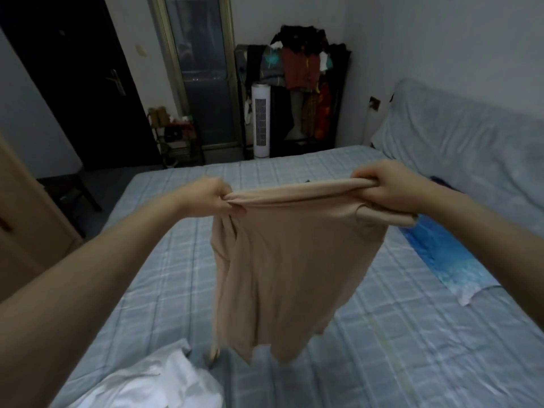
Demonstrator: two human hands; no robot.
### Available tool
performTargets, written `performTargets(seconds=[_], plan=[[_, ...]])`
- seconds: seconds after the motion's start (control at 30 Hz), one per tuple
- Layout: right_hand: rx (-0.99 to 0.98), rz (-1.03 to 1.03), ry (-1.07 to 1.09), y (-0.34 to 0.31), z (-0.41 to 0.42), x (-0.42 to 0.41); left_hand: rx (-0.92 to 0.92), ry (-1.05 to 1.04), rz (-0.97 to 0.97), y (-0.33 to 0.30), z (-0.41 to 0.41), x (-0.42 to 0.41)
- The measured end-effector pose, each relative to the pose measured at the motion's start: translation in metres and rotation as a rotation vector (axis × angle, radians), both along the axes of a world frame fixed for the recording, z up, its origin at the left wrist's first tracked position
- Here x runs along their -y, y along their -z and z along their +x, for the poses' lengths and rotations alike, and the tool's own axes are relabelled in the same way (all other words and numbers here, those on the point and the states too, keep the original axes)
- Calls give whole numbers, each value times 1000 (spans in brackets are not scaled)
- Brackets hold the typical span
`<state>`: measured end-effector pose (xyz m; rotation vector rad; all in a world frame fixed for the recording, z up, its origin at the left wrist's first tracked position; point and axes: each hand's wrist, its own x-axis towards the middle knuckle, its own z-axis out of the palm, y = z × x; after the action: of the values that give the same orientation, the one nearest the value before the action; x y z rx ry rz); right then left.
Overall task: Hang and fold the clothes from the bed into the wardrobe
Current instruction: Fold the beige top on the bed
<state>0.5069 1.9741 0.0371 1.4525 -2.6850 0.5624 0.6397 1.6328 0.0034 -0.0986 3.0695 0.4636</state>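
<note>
Both arms reach forward over the bed (382,334), and between them hangs a beige garment (282,260), held up by its top edge. The left hand (213,197) pinches one end of that edge, its fingers curled tight around a bunched bit of fabric. The right hand (385,187) grips the other end, with the cloth folded over and gathered under its curled fingers. The top edge runs nearly straight between the two hands, and the rest of the garment drops in loose folds, its lower hem hanging just above the blue checked sheet. On the bed near the bottom left corner lies a crumpled white cloth (153,384), just beside the hanging hem. To the right, under the right forearm, a bright blue patterned cloth (444,257) lies flat on the sheet, and past it a pale blue pillow (459,136) leans against the wall. Beyond the far edge of the bed stands an open clothes rack (297,92) crowded with dark, red and orange clothes, with more piled on top. A white tower fan (260,119) stands just in front of the rack's left side. A dark door (73,78) fills the left wall, and a small shelf (176,136) with clutter stands near it.
</note>
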Motion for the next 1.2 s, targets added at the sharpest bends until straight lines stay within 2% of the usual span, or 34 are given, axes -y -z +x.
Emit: performTargets(seconds=[0.17,0.27,0.4,0.53,0.63,0.73,0.83,0.93,1.07,1.2], plan=[[12,23,81,13,-21,-15,135,24,345,2,1,1],[-50,7,123,15,-32,-18,125,29,414,6,0,3],[-74,-95,170,14,-44,-24,102,-25,310,4,-6,3],[-51,-166,296,25,-64,-33,265,-83,124,1,-3,12],[-56,-44,329,30,-74,-42,360,-74,62,7,5,30],[-43,108,293,36,-75,-52,269,-131,99,10,16,45],[-12,63,276,50,-78,-60,73,-229,155,13,20,54],[-44,34,229,63,-86,-52,-36,-265,146,13,15,45],[5,-179,350,67,-93,-43,-149,-292,250,13,13,40],[89,-77,539,71,-97,-47,-217,-267,224,8,27,44]])
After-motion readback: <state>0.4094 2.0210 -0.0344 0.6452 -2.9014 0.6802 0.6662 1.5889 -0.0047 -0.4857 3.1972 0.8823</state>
